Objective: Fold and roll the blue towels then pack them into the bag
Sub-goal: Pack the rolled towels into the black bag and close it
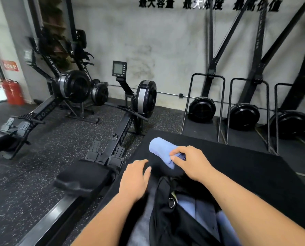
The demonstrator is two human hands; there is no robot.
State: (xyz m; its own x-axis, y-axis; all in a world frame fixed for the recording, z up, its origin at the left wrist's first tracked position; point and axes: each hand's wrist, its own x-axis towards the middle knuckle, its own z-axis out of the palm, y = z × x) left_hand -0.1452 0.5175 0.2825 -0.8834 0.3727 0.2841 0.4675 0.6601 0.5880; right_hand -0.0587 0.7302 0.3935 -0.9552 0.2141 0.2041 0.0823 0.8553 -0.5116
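Observation:
A rolled light-blue towel [161,149] lies on a black padded platform [245,167]. My right hand [189,161] grips the near end of the roll, thumb and fingers curled round it. My left hand [135,178] hovers just left of the roll, fingers loosely bent, holding nothing. Below the hands sits an open black bag [167,219]. Blue towels [201,210] show inside its opening.
Black rowing machines [123,132] stand on the speckled rubber floor to the left, one seat [82,178] close to the platform's edge. Upright ski machines [244,114] line the grey back wall. A red fire extinguisher [13,92] is at far left.

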